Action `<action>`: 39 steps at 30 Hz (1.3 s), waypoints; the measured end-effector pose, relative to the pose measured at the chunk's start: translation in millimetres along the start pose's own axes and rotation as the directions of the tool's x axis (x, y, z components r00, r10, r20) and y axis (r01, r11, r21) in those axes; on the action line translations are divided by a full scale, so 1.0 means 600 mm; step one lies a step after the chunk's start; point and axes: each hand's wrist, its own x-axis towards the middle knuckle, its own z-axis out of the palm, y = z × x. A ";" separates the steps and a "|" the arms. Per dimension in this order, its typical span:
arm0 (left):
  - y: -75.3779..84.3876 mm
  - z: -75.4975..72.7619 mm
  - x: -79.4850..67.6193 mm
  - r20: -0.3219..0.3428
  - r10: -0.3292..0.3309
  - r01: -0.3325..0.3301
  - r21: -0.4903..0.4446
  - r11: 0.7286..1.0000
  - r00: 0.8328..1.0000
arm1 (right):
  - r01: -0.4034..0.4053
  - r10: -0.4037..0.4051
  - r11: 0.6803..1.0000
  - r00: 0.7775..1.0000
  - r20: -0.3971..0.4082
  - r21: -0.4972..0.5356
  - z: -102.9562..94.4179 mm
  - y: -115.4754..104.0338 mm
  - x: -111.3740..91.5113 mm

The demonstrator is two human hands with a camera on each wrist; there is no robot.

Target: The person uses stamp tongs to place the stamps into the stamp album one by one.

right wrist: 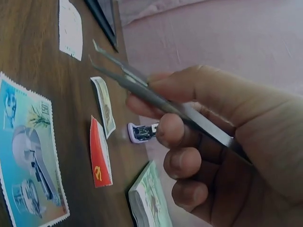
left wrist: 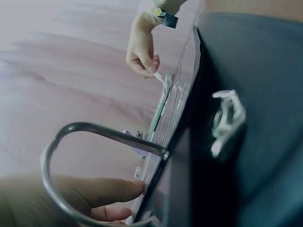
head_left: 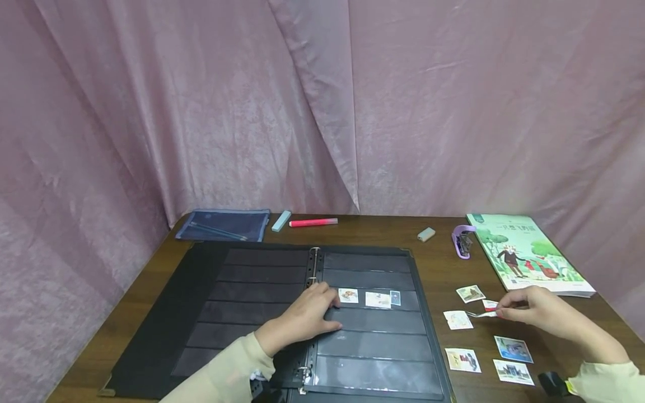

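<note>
An open black stamp album (head_left: 373, 344) with clear strip pockets lies on the table. My left hand (head_left: 301, 318) rests on its right page by the metal rings, fingers extended. Beside the fingertips, one row holds a small stamp (head_left: 348, 295), a wider pale stamp (head_left: 378, 300) and a blue stamp (head_left: 395, 298). My right hand (head_left: 549, 314) pinches metal tweezers (right wrist: 156, 98), whose tips are apart with nothing between them. Around them lie a pale stamp (head_left: 458, 320), a red stamp (right wrist: 98, 153), a green-brown stamp (head_left: 471, 294) and several others, including a blue one (head_left: 513, 349).
A green picture book (head_left: 529, 252) lies at the back right, beside a purple-rimmed object (head_left: 462, 242). An eraser (head_left: 426, 234), a red marker (head_left: 313, 222), a light-blue block (head_left: 281, 220) and a blue pouch (head_left: 227, 221) line the back edge. Pink curtain hangs behind.
</note>
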 end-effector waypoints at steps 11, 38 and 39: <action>-0.001 0.003 0.000 -0.038 0.001 0.000 0.034 0.999 0.999 | -0.023 0.022 1.000 0.999 0.042 0.015 0.002 0.014 -0.001; 0.002 0.001 0.001 -0.021 0.003 -0.002 0.073 0.997 1.000 | -0.044 -0.035 0.933 0.976 0.214 0.356 0.030 0.009 0.012; 0.002 0.001 0.000 -0.021 0.001 0.000 0.071 0.997 1.000 | -0.045 -0.036 0.932 0.976 0.217 0.359 0.030 0.009 0.013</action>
